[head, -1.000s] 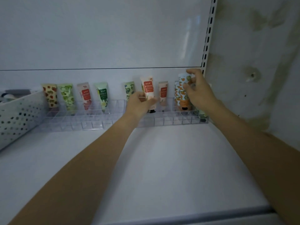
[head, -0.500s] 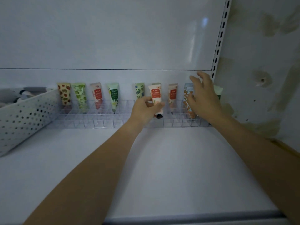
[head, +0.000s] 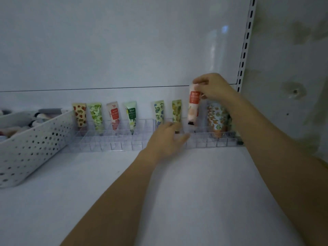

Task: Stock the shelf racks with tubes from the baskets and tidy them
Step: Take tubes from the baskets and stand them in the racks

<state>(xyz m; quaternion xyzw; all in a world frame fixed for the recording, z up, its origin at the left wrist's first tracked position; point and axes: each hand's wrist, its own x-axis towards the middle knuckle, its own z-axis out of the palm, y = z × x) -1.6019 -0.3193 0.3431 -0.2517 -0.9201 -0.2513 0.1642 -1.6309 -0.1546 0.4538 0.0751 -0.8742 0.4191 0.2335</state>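
A clear plastic rack runs along the back of the white shelf, with several patterned tubes standing cap-down in it. My right hand pinches the top of a white tube with a red label, holding it cap-down just above the rack between a yellow-green tube and an orange-patterned tube. My left hand hovers blurred in front of the rack below the yellow-green tube, fingers loose and holding nothing. A blue-flowered tube stands just left of it.
A white perforated basket with more tubes sits at the left end of the shelf. A slotted metal upright and a stained wall bound the right side. The shelf surface spreads in front of the rack.
My left hand let go of the red-label tube and dropped lower. My right hand left the orange-patterned tube and now pinches the red-label tube's top, lifted above the rack.
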